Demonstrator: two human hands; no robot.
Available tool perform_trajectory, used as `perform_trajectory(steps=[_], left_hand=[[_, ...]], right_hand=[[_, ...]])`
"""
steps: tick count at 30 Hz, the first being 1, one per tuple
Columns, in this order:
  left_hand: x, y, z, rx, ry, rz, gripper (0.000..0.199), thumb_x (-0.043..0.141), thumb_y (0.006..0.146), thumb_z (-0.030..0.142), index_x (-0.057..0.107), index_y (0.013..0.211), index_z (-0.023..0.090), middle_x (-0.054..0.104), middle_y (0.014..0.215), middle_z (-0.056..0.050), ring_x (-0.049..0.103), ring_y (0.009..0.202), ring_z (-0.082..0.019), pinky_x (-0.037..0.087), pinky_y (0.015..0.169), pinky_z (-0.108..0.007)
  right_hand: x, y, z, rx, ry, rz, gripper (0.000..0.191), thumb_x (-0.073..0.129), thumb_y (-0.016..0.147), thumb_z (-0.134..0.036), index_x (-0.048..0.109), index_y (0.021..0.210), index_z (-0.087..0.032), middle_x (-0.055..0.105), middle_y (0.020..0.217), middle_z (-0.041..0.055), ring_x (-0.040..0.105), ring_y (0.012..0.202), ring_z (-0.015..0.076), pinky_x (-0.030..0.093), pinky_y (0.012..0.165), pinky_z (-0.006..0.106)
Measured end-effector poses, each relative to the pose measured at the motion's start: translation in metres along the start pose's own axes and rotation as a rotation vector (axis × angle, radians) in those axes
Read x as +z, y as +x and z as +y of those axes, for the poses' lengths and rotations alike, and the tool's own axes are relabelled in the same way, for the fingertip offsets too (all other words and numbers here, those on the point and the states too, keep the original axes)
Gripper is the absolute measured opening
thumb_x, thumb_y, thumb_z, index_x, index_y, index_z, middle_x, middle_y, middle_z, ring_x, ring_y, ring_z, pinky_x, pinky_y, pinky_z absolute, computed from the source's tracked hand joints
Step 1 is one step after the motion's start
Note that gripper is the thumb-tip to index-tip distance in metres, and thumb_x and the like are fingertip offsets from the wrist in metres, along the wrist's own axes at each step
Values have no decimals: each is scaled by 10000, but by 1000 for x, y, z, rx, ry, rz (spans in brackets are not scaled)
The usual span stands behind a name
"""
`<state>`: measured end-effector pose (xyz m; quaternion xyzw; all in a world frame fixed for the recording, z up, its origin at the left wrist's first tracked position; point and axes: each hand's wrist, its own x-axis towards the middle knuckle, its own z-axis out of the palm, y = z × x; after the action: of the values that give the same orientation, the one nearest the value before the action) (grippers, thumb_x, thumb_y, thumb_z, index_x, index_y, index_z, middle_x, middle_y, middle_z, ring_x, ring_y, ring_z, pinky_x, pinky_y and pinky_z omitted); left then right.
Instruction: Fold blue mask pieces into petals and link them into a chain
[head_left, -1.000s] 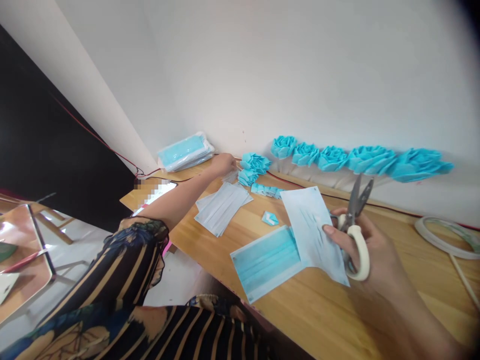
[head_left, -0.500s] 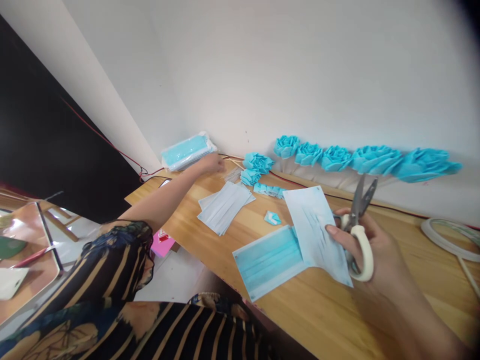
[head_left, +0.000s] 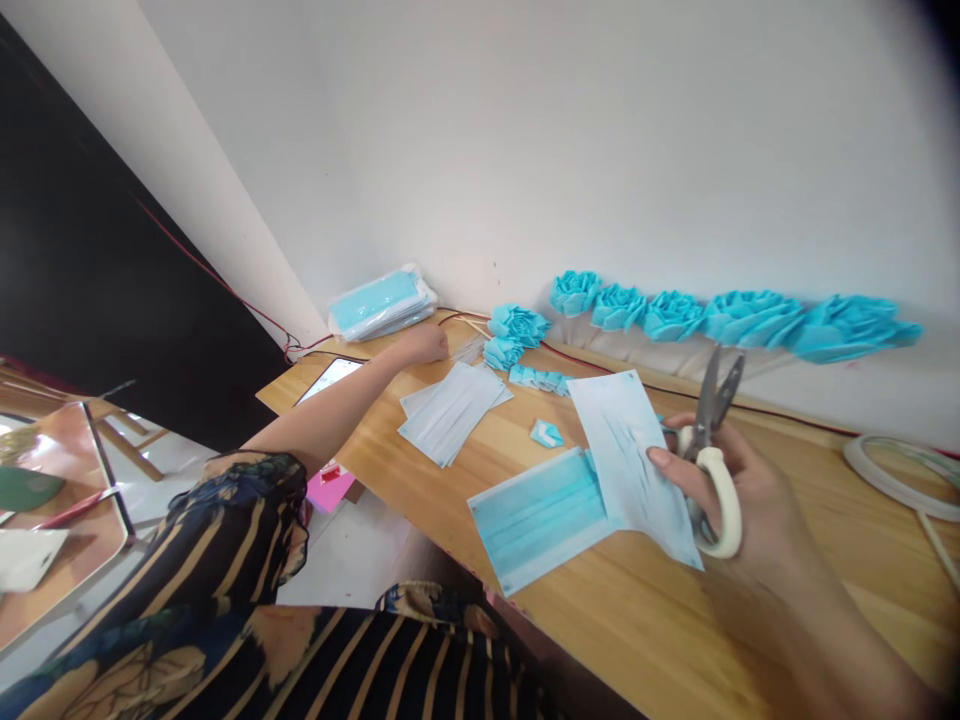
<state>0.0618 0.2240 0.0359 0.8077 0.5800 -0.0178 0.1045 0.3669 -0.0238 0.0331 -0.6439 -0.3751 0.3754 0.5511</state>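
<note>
My right hand grips a pair of scissors with white handles, blades pointing up and slightly apart. The thumb of that hand also pins a pale, creased face mask against the fingers. Under its lower left side lies a blue face mask on the table. My left hand is stretched to the back, fingers curled closed; whatever may be inside is hidden. Beside it lie thin whitish strips. A stack of pale masks rests nearer, and a small folded blue-white piece sits mid-table.
Several blue mask flowers lean along the wall, with two more flowers on the wooden table. A plastic pack of masks stands behind my left hand. A phone lies by my left forearm, a tape roll far right.
My left hand has drawn slightly down and closer, away from the mask pack, and more of the phone shows. My right hand keeps its grip, almost still.
</note>
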Motion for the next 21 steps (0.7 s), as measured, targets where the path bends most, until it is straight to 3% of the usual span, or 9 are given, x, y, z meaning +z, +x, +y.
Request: perform_trajectory(steps=[3,6,9,11,12,14,16,19,21], left_hand=[[1,1,-2,8,-36,42,128,563,708,239,659,675,161,628,647,-58,533,641,-170,312,586,-269],[-3,-3,4,3,-76,160,190,530,781,267,676,827,154,670,782,-69,543,690,-166,314,599,-264],[-7,-19,28,54,-185,331,271,465,876,329,658,902,141,677,866,-71,540,740,-155,334,628,-255],[-5,-38,54,216,-482,388,300,513,880,383,648,821,123,656,787,-54,532,716,-137,369,646,-247],[-2,-50,68,304,-680,329,310,536,877,406,650,841,121,654,790,-48,541,716,-128,393,654,-240],[6,-74,97,383,-1081,123,388,640,825,436,630,1069,134,675,885,-59,587,746,-132,450,666,-246],[17,-97,122,418,-1399,-118,618,764,742,396,534,1274,183,681,1068,-104,642,902,-180,503,750,-292],[33,-119,151,430,-1659,-493,717,838,687,325,512,1317,220,640,1262,-161,631,1111,-251,496,907,-373],[41,-123,161,393,-1758,-575,650,852,665,302,567,1240,201,629,1289,-164,621,1143,-261,475,960,-385]], right_hand=[[0,-2,-3,-2,0,-11,491,888,510,-404,635,905,-260,611,734,-23,501,547,119,388,446,226],[2,-5,-10,-1,10,-18,499,886,511,-413,627,907,-254,605,720,-26,494,532,112,379,437,220],[4,-8,-15,-3,39,-22,496,883,502,-423,614,878,-245,599,709,-25,503,534,119,386,441,228],[4,-8,-14,-8,67,-39,490,878,516,-422,604,883,-248,598,710,-25,512,543,128,392,451,239],[3,-8,-14,-12,86,-53,489,873,531,-421,599,899,-253,597,708,-27,512,546,131,392,456,243],[0,-7,-12,-24,118,-68,484,860,565,-427,592,933,-260,584,689,-34,498,545,133,383,465,248],[-3,-7,-12,-40,115,-63,469,846,587,-438,592,935,-252,558,650,-40,478,540,132,372,472,253],[-5,-8,-13,-65,76,-55,442,837,596,-444,594,902,-237,529,619,-44,466,544,133,373,488,261],[-4,-8,-13,-64,89,-66,451,840,587,-440,589,905,-243,522,616,-52,461,539,132,370,484,261]])
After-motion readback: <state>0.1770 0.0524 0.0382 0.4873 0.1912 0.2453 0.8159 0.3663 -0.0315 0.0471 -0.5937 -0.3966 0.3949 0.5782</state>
